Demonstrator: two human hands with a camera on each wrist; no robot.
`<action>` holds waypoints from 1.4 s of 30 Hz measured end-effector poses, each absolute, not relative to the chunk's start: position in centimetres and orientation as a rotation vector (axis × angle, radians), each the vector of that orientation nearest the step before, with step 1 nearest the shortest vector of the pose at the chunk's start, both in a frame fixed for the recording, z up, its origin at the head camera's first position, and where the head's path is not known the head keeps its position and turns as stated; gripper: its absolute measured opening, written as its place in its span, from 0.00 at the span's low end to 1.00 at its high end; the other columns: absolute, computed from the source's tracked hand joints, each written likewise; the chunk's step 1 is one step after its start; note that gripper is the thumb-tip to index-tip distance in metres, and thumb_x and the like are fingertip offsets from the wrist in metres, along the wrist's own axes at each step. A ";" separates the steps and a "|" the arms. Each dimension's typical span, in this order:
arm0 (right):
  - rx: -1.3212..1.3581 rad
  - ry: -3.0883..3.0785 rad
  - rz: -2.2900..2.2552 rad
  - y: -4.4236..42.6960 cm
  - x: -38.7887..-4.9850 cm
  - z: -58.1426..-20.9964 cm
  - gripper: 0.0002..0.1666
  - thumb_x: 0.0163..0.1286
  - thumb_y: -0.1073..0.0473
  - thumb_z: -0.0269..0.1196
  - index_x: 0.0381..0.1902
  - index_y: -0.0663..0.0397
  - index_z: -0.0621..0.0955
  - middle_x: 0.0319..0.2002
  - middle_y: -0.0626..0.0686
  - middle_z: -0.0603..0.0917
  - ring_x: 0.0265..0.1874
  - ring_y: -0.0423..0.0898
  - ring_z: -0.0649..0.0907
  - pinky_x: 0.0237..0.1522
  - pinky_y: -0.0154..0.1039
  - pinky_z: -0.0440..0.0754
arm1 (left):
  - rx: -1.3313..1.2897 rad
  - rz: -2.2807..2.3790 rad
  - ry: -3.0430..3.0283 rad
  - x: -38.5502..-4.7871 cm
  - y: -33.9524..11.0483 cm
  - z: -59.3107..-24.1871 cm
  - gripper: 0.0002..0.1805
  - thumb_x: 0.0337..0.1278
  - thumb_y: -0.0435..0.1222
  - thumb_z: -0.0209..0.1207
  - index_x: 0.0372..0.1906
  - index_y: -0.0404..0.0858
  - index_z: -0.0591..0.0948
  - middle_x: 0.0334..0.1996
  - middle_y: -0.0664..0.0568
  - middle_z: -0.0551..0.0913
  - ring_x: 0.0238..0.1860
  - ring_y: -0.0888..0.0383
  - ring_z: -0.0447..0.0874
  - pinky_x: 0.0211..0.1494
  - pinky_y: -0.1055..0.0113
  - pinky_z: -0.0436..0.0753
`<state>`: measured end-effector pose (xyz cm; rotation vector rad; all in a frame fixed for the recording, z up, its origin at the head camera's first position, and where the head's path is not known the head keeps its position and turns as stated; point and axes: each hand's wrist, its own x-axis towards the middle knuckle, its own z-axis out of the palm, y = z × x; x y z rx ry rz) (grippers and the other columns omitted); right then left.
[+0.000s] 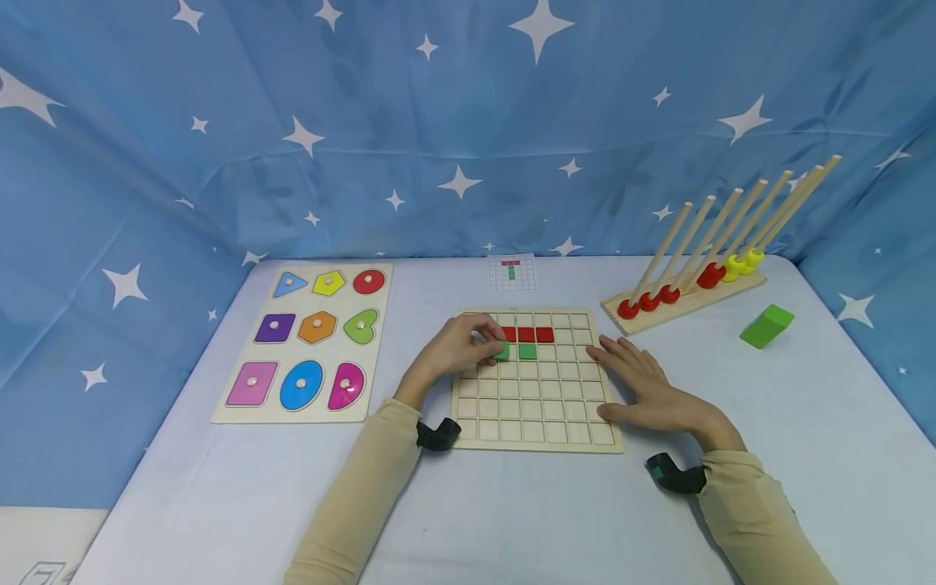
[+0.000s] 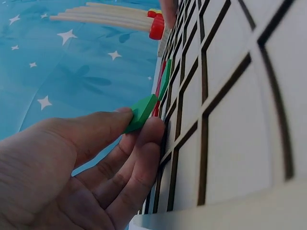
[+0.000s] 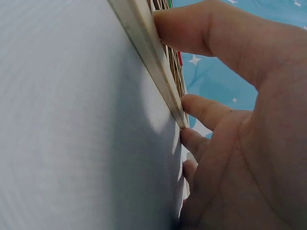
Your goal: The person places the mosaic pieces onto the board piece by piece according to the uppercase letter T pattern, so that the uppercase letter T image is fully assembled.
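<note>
Between thumb and fingers, my left hand pinches a small green square tile, held tilted over the upper left of a wooden grid board. Red square tiles lie in a row on the board, with another green tile in the row below them. My right hand rests at the board's right edge, fingers spread. In the right wrist view its thumb and fingertips touch the board's rim, holding no tile. Left fingers partly hide the leftmost red tile.
A small card with a red and green grid pattern lies behind the board. To the left is a shape puzzle board with knobbed pieces. A peg stand with red and yellow beads and a green block are at the right.
</note>
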<state>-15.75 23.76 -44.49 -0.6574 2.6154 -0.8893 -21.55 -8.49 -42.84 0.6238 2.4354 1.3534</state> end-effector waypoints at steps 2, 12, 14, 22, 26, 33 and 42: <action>-0.662 2.615 -0.892 23.8 -15.7 -44.5 0.51 0.58 0.44 0.65 0.74 0.45 0.54 0.75 0.60 0.44 0.74 0.62 0.37 0.68 0.65 0.30 | 0.633 1.338 2.454 -21.5 -8.3 -42.8 0.06 0.61 0.36 0.59 0.40 0.40 0.80 0.35 0.48 0.81 0.28 0.56 0.86 0.34 0.68 0.82; -0.670 2.610 -0.895 23.7 -15.7 -44.4 0.50 0.58 0.45 0.65 0.74 0.45 0.54 0.75 0.60 0.44 0.74 0.62 0.37 0.68 0.65 0.31 | 0.663 1.223 2.581 -21.0 -7.5 -43.1 0.04 0.59 0.39 0.61 0.37 0.45 0.83 0.33 0.55 0.83 0.31 0.63 0.79 0.37 0.70 0.77; -0.670 2.611 -0.897 23.8 -15.8 -44.4 0.51 0.58 0.45 0.65 0.74 0.45 0.54 0.75 0.59 0.44 0.74 0.62 0.37 0.68 0.65 0.31 | 0.666 1.226 2.576 -20.9 -7.3 -43.2 0.04 0.59 0.40 0.61 0.37 0.45 0.83 0.33 0.56 0.83 0.32 0.64 0.79 0.38 0.70 0.77; -0.658 2.609 -0.889 23.8 -15.8 -44.5 0.51 0.58 0.44 0.65 0.74 0.43 0.54 0.76 0.59 0.44 0.74 0.61 0.37 0.68 0.65 0.31 | 0.666 1.224 2.590 -20.5 -6.5 -43.4 0.04 0.59 0.40 0.61 0.36 0.46 0.83 0.32 0.58 0.84 0.32 0.65 0.79 0.39 0.71 0.77; -0.654 2.605 -0.891 23.8 -15.8 -44.5 0.51 0.58 0.44 0.65 0.74 0.43 0.54 0.76 0.59 0.44 0.74 0.61 0.37 0.68 0.65 0.31 | 0.648 1.226 2.605 -20.3 -6.2 -43.3 0.03 0.58 0.40 0.62 0.35 0.46 0.83 0.31 0.58 0.84 0.31 0.65 0.79 0.37 0.72 0.77; -0.650 2.598 -0.898 23.8 -15.7 -44.3 0.51 0.58 0.44 0.65 0.74 0.44 0.54 0.76 0.58 0.44 0.74 0.61 0.37 0.68 0.65 0.30 | 0.612 1.219 2.605 -19.9 -5.5 -42.8 0.03 0.58 0.41 0.62 0.34 0.47 0.82 0.31 0.58 0.83 0.32 0.66 0.79 0.38 0.72 0.77; -0.656 2.598 -0.905 23.8 -15.7 -44.2 0.51 0.58 0.44 0.65 0.74 0.44 0.54 0.75 0.59 0.44 0.74 0.61 0.37 0.68 0.65 0.30 | 0.604 1.142 2.683 -19.7 -4.8 -43.3 0.02 0.58 0.43 0.62 0.34 0.51 0.82 0.31 0.61 0.83 0.32 0.67 0.79 0.39 0.72 0.76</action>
